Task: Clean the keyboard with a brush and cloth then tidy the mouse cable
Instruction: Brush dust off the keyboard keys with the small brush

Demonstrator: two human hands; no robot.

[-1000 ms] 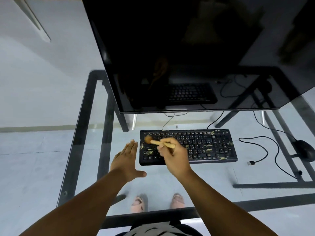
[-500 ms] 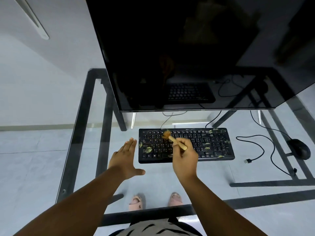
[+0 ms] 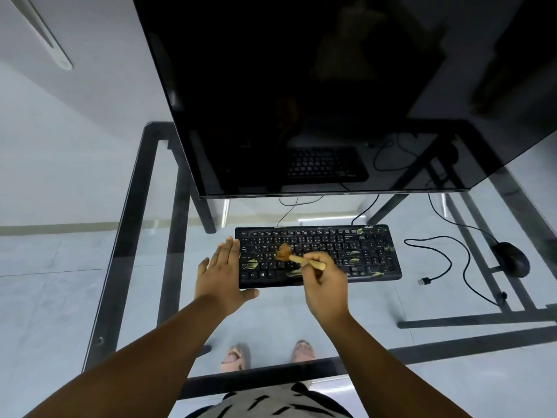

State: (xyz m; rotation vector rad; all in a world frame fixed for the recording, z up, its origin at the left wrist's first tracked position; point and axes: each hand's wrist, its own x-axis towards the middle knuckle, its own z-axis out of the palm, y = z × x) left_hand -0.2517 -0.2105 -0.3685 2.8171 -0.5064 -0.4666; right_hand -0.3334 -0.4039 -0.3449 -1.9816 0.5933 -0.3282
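A black keyboard (image 3: 346, 251) with yellowish flecks on its keys lies on the glass desk under the monitor. My right hand (image 3: 325, 282) grips a small wooden brush (image 3: 297, 257) whose brown bristles touch the keys left of the middle. My left hand (image 3: 221, 273) lies flat with straight fingers against the keyboard's left end. A black mouse (image 3: 512, 259) sits at the far right; its cable (image 3: 452, 260) loops loosely over the glass and ends in a free USB plug (image 3: 424, 281). No cloth is in view.
A large dark monitor (image 3: 316, 101) overhangs the back of the glass desk (image 3: 150, 267), mirroring the keyboard. The desk's black frame and my feet in sandals show through the glass. Thin cables run from behind the keyboard under the monitor.
My right hand has swept the brush across the left half of the keys, first rightward and up, then back down and left. My left hand stays flat at the keyboard's left end.
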